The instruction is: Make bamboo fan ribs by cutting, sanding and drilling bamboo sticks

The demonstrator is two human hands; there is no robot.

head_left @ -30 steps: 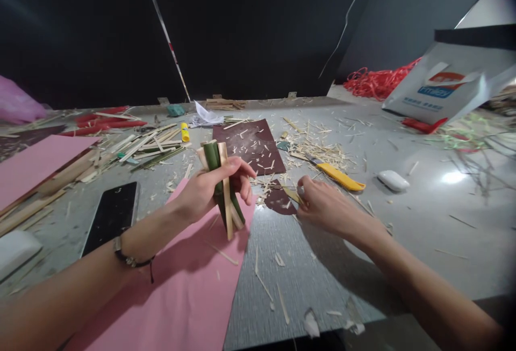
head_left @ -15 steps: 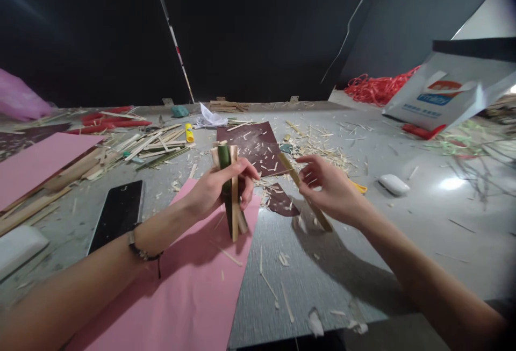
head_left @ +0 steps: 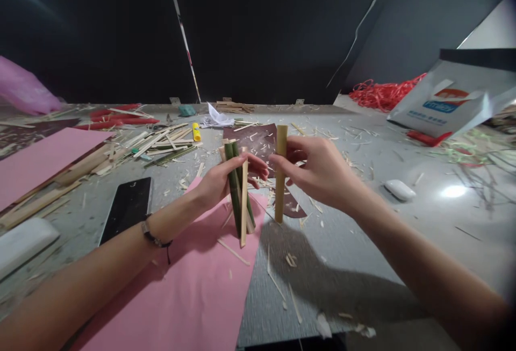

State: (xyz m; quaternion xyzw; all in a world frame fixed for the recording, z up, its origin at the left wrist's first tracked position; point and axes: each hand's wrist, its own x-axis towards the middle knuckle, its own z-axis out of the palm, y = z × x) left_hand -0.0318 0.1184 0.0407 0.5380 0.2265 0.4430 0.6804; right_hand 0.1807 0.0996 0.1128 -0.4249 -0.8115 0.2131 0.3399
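Near the middle, my left hand (head_left: 220,179) is wrapped round a bundle of bamboo strips (head_left: 243,200), green and pale, their lower ends over the pink paper (head_left: 181,286). My right hand (head_left: 310,165) pinches a single yellowish bamboo strip (head_left: 279,195) between thumb and fingers, held upright just right of the bundle and apart from it. Behind both hands lies a dark brown sheet (head_left: 258,138) strewn with shavings.
A black phone (head_left: 127,206) and a white case (head_left: 28,241) lie at the left. Loose strips (head_left: 161,144) and a yellow glue stick (head_left: 196,131) sit behind. On the right are a white mouse (head_left: 400,190), a white bag (head_left: 443,98) and red string (head_left: 379,93).
The strip in my right hand has turned from slanted to upright and come closer to the bundle. The strips in my left hand have spread slightly. The view has shifted a little.
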